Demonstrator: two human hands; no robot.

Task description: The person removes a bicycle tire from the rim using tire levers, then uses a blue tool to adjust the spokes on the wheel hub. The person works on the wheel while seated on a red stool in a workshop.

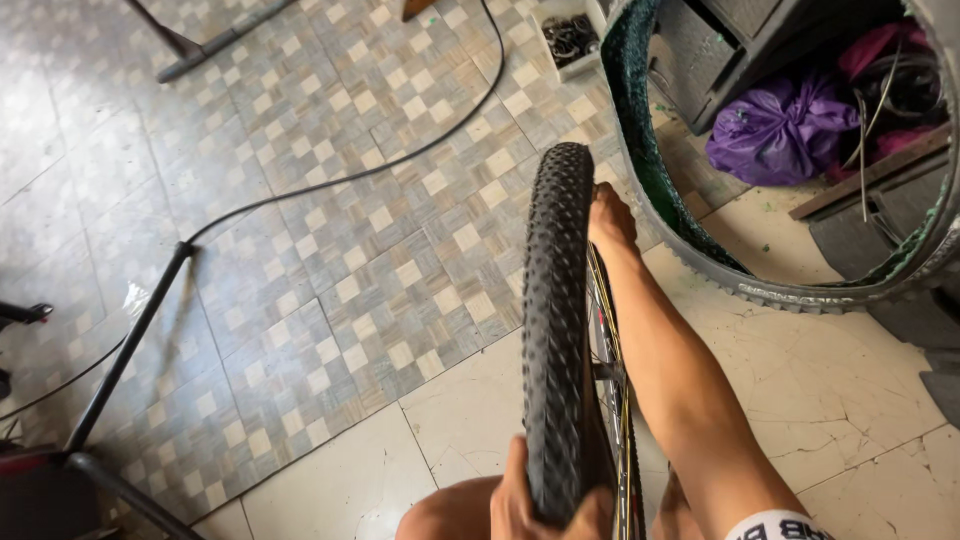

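Observation:
A bicycle wheel with a black knobby tyre (556,320) stands upright on the floor, seen edge-on, its rim and spokes (610,380) showing on the right side. My left hand (520,505) grips the near part of the tyre at the bottom of the view, thumb and fingers wrapped around the tread. My right hand (608,222) reaches along the wheel's right side and holds the far part of the tyre by its sidewall. A second loose tyre (700,250) with a green-stained inner face leans at the upper right.
A black hose (330,180) runs across the patterned tile floor. A dark metal stand leg (125,350) crosses at the left. A small white tray of parts (570,38) sits at the top. A purple bag (780,125) and dark drawers lie behind the loose tyre.

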